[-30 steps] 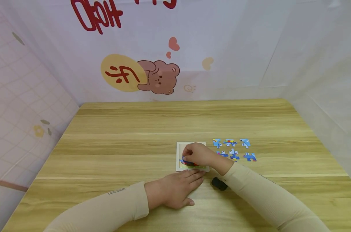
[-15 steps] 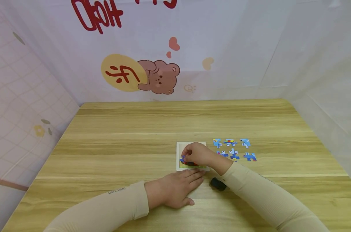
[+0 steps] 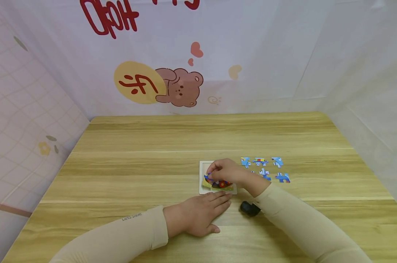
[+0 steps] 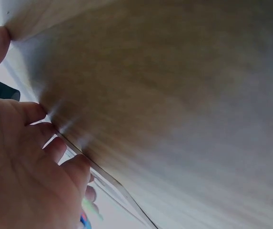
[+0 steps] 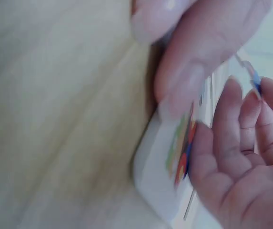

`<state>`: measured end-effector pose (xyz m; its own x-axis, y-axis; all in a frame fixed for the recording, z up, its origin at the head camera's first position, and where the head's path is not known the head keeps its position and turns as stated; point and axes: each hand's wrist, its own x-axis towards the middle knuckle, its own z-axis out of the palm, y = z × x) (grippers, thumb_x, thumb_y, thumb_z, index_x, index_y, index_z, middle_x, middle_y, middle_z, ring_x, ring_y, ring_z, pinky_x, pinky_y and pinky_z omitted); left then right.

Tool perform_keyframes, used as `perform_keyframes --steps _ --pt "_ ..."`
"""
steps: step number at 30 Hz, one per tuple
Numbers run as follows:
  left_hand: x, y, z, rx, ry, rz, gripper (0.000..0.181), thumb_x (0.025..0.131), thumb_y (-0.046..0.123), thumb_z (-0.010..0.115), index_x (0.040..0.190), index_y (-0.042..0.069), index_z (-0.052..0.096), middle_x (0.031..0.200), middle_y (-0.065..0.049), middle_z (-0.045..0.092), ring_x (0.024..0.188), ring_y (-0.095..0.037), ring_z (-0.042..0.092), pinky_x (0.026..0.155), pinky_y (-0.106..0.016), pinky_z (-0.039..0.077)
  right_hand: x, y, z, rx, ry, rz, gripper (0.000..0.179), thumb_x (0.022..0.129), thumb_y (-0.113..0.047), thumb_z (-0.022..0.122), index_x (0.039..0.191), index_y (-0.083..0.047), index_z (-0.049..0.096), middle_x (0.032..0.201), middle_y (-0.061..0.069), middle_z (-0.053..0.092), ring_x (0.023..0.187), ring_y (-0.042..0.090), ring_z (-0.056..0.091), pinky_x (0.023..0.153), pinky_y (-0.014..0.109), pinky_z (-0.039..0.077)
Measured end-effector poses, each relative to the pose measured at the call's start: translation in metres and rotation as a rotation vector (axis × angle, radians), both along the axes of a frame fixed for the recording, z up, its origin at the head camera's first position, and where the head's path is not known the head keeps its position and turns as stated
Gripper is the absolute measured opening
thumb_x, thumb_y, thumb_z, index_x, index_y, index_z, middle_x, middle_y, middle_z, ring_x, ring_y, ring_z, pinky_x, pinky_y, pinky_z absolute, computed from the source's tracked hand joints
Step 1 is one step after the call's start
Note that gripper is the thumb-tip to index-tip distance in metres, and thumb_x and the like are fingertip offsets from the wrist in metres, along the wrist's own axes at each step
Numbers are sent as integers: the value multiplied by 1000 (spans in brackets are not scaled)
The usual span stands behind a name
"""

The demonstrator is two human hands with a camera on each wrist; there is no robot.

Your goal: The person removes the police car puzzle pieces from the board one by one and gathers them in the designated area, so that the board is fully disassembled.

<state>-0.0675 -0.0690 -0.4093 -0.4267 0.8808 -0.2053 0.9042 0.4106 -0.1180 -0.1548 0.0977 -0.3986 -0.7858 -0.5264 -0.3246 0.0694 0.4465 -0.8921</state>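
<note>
right hand (image 3: 231,172): thumb and finger pinch a blue puzzle piece (image 3: 207,177) over the left part of the puzzle frame, a fingertip hold that probably makes turning and fitting easier
puzzle frame (image 3: 200,175): on the tabletop (image 3: 136,157), with red-and-green printed pieces (image 3: 223,184) along its near side
left hand (image 3: 201,216): flat, gripping nothing, fingertips at the near rim, likely steadying it
loose pieces (image 3: 261,161): right of the frame, picture up, presumably spread for easy choosing
since half a second ago: right hand slightly farther right, more red print uncovered; left hand unchanged
</note>
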Motion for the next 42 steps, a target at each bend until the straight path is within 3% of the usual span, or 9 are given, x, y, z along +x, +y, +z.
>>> perform_keyframes --steps 4,8,18,23,27,31,37,42 --pt "0 0 -1 -1 -11 7 72 97 55 42 152 10 30 160 -5 22 146 -19 20 116 -27 20 -1 8 0 -100 -74 -42 14 90 -6 63 100 3 62 85 4 66 77 16 65 75 32 56" --pt "0 1 0 -12 -30 19 72 97 55 42 152 11 29 160 -4 20 146 -18 18 116 -26 20 -2 16 5 -121 -86 -57 15 90 -7 62 101 3 61 86 5 66 78 17 66 78 37 57" --pt "-1 1 1 -18 -62 28 71 98 54 40 153 11 27 161 -3 19 147 -18 17 116 -27 20 -2 45 13 -61 -19 -93 22 92 -9 62 108 6 60 89 4 63 81 14 64 81 34 54" --pt "-2 1 0 -22 -62 31 71 98 54 40 154 11 26 161 -3 19 147 -18 17 116 -27 20 -1 58 13 -54 -14 -99 24 92 -9 62 108 8 60 89 3 64 80 12 64 67 26 51" --pt "-2 0 -1 -24 -64 32 71 98 54 39 154 11 25 161 -3 18 147 -18 17 116 -27 20 1 68 12 -2 12 -93 24 91 -12 64 108 5 61 86 2 63 74 13 59 60 27 46" --pt "-2 0 -1 -21 -59 31 72 98 54 39 154 11 26 161 -3 18 147 -18 17 116 -27 20 2 79 10 24 19 -87 22 92 -9 63 107 6 60 85 2 62 74 12 59 63 27 48" --pt "-2 1 -2 -15 -63 34 71 98 54 40 153 11 26 161 -3 19 147 -18 18 116 -27 21 6 94 6 12 7 -72 19 92 -4 62 105 9 59 85 3 63 83 12 65 77 26 55" --pt "-3 1 -2 -11 -74 39 71 98 53 40 153 11 26 161 -3 19 147 -18 18 116 -27 21 11 101 9 41 9 -47 17 91 -5 62 102 8 60 82 2 62 79 11 63 68 24 52"
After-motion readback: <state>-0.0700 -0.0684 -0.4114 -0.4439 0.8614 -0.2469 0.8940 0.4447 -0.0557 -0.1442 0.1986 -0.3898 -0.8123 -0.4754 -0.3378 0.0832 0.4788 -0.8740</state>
